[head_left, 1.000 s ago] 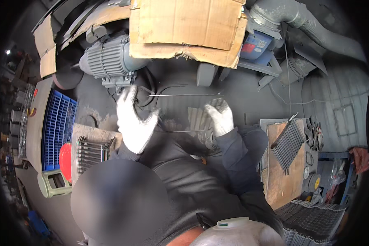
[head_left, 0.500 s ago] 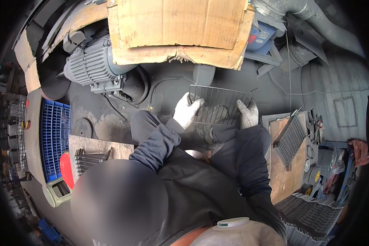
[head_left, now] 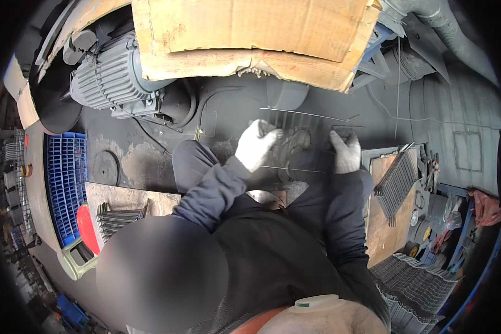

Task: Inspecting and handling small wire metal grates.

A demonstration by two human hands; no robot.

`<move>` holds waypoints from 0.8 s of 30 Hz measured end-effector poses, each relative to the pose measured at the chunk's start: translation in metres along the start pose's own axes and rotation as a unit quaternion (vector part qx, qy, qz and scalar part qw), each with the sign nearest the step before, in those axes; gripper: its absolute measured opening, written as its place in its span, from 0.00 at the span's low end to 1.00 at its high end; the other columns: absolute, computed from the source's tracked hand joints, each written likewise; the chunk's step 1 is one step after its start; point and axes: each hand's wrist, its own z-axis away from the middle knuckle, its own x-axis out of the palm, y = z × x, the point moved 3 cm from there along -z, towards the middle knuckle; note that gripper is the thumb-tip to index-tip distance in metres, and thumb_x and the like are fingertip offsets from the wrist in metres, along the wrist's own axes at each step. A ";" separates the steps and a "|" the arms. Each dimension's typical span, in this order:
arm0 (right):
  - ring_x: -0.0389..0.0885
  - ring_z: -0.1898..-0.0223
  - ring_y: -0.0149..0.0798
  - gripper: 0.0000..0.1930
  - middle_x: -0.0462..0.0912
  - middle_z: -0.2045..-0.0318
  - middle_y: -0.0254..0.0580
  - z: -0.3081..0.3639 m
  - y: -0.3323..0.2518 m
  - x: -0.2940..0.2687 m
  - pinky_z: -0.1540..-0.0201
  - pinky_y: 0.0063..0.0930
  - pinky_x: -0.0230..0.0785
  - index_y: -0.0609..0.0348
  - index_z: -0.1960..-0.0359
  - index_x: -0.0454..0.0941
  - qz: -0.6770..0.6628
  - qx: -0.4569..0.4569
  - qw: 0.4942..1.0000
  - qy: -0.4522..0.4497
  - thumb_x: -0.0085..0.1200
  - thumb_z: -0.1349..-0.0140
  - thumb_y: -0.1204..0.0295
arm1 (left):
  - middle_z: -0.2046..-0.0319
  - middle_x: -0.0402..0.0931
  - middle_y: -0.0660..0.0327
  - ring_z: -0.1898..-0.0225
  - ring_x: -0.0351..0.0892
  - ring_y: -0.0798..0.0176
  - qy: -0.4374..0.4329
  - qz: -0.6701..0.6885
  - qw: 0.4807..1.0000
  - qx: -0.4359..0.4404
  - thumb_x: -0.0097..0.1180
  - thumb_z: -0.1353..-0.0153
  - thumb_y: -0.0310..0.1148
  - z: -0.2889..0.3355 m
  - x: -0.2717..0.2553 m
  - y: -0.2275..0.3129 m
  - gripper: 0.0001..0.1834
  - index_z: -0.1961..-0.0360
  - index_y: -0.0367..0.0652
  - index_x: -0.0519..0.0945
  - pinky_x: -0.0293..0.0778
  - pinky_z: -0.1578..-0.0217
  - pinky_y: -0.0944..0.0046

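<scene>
A thin wire rack [head_left: 306,114] is held out in front of me, its bars smeared by motion so that mostly the two long edge wires show. My left hand [head_left: 255,147], in a whitish work glove, is closed on the rack's left side, thumb toward the middle. On the opposite side my right hand [head_left: 346,151], gloved and darkened at the fingertips, grips the rack too. Beyond the rack, a grey block-like part [head_left: 286,94] juts from under a cardboard sheet [head_left: 250,33].
At left are a grey motor [head_left: 108,75], a blue plastic crate [head_left: 67,183] and a board [head_left: 161,199] bearing wire racks [head_left: 119,217]. More racks [head_left: 396,183] lean on a right-hand board [head_left: 384,245]; a large rack stack [head_left: 414,286] lies nearer me.
The view has shifted slightly. The rack's bars, distinct before, are now blurred, while both hands keep hold of its sides. My right hand sits a little farther right.
</scene>
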 end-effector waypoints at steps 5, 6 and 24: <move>0.83 0.61 0.30 0.13 0.86 0.58 0.38 0.007 -0.005 0.037 0.58 0.28 0.77 0.63 0.47 0.80 0.019 -0.051 0.997 -0.062 0.64 0.32 0.79 | 0.66 0.83 0.58 0.64 0.83 0.65 0.038 0.006 0.998 -0.048 0.68 0.33 0.34 0.012 -0.030 0.045 0.13 0.58 0.35 0.82 0.80 0.61 0.62; 0.82 0.60 0.31 0.13 0.86 0.58 0.38 0.006 0.005 0.052 0.56 0.28 0.76 0.63 0.48 0.80 0.037 -0.042 0.997 -0.044 0.64 0.32 0.78 | 0.69 0.83 0.58 0.71 0.81 0.68 0.030 0.080 0.991 -0.105 0.67 0.31 0.33 0.019 -0.045 0.051 0.12 0.59 0.35 0.80 0.79 0.68 0.64; 0.83 0.55 0.33 0.14 0.86 0.54 0.38 0.003 0.048 0.086 0.47 0.29 0.75 0.62 0.47 0.83 0.025 -0.040 0.996 -0.081 0.67 0.33 0.78 | 0.72 0.81 0.60 0.71 0.81 0.66 0.050 0.098 0.988 -0.107 0.65 0.29 0.36 0.027 -0.082 0.036 0.15 0.57 0.34 0.78 0.78 0.70 0.67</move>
